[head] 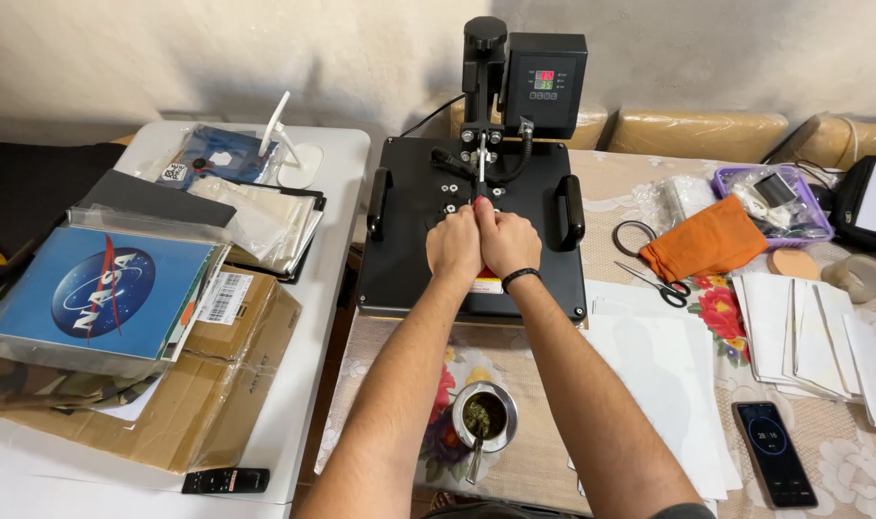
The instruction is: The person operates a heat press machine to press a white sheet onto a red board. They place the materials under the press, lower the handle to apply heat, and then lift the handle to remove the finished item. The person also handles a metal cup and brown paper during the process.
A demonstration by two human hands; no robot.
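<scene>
both hands [483, 245] grip black press handle [480, 178]

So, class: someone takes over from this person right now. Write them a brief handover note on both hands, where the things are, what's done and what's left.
Left hand and right hand: both clasped around the press handle.
Heat press: upper plate down, closed, on the flowered table.
White sheets lie right of it, scissors beyond them.
Done: press closed.
Left: raising the handle; what's under the plate is hidden.

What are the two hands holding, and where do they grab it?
Both the left hand and right hand clasp the heat press by its handle's red-tipped end.
</scene>
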